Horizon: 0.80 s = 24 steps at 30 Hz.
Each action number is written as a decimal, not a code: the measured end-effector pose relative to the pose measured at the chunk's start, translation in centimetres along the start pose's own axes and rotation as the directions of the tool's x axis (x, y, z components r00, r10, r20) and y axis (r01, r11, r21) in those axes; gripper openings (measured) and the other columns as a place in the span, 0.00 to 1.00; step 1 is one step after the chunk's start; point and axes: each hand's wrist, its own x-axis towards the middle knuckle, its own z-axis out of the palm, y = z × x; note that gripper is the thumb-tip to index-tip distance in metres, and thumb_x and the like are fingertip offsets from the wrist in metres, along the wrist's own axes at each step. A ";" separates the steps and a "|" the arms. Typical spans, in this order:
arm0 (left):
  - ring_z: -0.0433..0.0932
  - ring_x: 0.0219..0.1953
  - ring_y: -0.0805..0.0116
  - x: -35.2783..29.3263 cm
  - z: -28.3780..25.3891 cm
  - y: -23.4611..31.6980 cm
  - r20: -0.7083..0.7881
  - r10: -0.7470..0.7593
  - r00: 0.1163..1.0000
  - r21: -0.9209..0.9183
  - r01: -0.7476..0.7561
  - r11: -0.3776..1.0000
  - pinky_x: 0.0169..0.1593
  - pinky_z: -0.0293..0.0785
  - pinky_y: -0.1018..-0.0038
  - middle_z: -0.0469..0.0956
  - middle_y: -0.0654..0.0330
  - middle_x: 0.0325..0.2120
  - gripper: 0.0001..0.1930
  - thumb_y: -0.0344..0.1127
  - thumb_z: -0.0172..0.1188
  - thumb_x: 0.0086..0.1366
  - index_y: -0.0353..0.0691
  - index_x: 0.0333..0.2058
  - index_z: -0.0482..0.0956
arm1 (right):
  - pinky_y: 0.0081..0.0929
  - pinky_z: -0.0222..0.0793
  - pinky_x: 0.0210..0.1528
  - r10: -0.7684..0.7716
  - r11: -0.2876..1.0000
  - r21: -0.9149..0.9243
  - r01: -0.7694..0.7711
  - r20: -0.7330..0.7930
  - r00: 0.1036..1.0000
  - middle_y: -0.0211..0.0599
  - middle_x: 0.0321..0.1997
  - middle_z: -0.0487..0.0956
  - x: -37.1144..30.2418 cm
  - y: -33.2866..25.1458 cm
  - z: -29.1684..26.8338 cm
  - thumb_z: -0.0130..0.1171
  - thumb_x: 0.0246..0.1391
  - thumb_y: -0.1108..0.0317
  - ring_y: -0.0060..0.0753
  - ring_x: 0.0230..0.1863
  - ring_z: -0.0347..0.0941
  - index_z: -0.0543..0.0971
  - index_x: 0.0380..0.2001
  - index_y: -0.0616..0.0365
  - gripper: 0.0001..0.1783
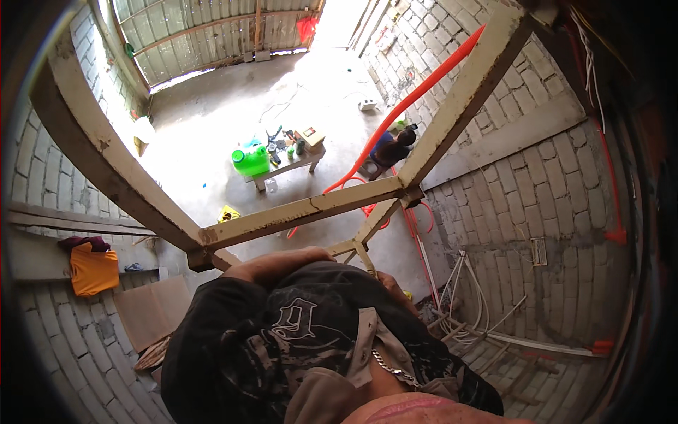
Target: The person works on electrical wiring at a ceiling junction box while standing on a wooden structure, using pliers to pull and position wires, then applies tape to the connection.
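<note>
A cream-painted ladder (pixel 304 214) with chipped edges stands in front of me, its rails spreading toward the top of the view. My left arm crosses in front of my dark shirt, and the left hand (pixel 316 254) lies just below the nearest crosspiece, its fingers hidden. On the other side, my right hand (pixel 395 288) shows only in part past my shirt, close to a lower ladder piece (pixel 364 258); its fingers cannot be made out. A red flexible conduit (pixel 409 99) runs from the upper right down behind the crosspiece.
Below, a small bench (pixel 286 168) holds a bright green jug (pixel 251 162) and several tools. Beside the right wall, a person (pixel 393 150) sits low. White cables (pixel 462 297) hang near the block wall (pixel 522 205). An orange cloth (pixel 94 270) hangs on the left.
</note>
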 end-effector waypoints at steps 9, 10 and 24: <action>0.72 0.48 0.63 4.3 0.2 0.4 0.641 0.013 0.767 0.761 -0.639 0.112 0.54 0.63 0.70 0.74 0.53 0.43 0.17 0.38 0.45 0.64 0.41 0.49 0.72 | 0.24 0.71 0.37 0.000 0.940 -0.338 0.037 0.108 0.994 0.38 0.33 0.79 4.9 -3.9 2.3 0.54 0.53 0.62 0.25 0.34 0.74 0.74 0.41 0.61 0.16; 0.72 0.48 0.63 4.6 -0.1 -0.7 0.615 0.087 0.784 0.758 -0.618 0.210 0.54 0.63 0.70 0.74 0.53 0.43 0.18 0.38 0.45 0.64 0.41 0.50 0.71 | 0.24 0.71 0.37 0.019 0.939 -0.343 0.021 0.114 0.993 0.38 0.33 0.79 4.8 -3.9 1.9 0.54 0.53 0.62 0.25 0.34 0.74 0.74 0.41 0.61 0.15; 0.72 0.47 0.65 -7.8 -1.7 12.2 0.118 0.206 0.971 -0.176 -0.184 0.967 0.54 0.64 0.68 0.75 0.53 0.43 0.32 0.60 0.40 0.65 0.34 0.46 0.74 | 0.25 0.72 0.37 0.143 0.924 -0.371 -0.086 0.127 0.982 0.36 0.35 0.79 3.2 2.6 0.3 0.54 0.53 0.64 0.28 0.36 0.75 0.74 0.42 0.57 0.14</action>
